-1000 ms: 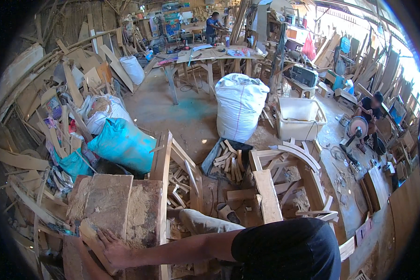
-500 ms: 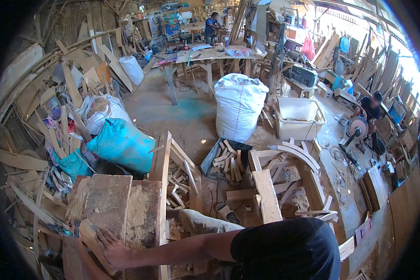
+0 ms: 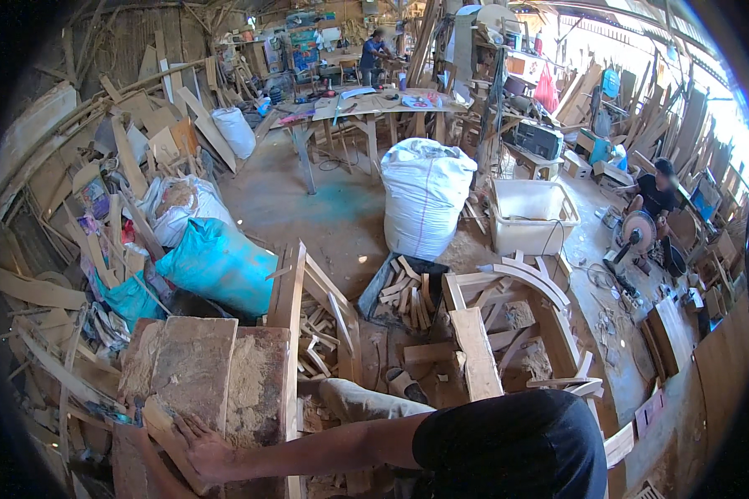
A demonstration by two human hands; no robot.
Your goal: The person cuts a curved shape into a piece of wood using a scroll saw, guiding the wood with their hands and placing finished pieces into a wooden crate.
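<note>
My right hand [image 3: 206, 452] reaches in from the right on a bare forearm below a black sleeve. Its fingers lie over the edge of a pale wooden piece [image 3: 173, 445] and grip it. That piece slants along the left side of a bench top [image 3: 193, 362] of dark boards strewn with sawdust. Beside it, at the lower edge, part of my left forearm [image 3: 151, 466] shows. My left hand is mostly hidden, so its fingers cannot be made out. Close to the wooden piece's far end is a small dark and teal object [image 3: 112, 412], too blurred to name.
Turquoise sack [image 3: 220, 266] and wood scraps lie left. Ahead are a dark bin [image 3: 404, 295] of wood offcuts, a white sack [image 3: 427, 200] and a pale plastic tub [image 3: 531, 218]. Wooden frame [image 3: 478, 358] stands right of my leg. People work far back and at right.
My view has tilted slightly. The dark and teal object near the wooden piece's far end shows more. My right hand has hardly moved. The person at right has shifted posture.
</note>
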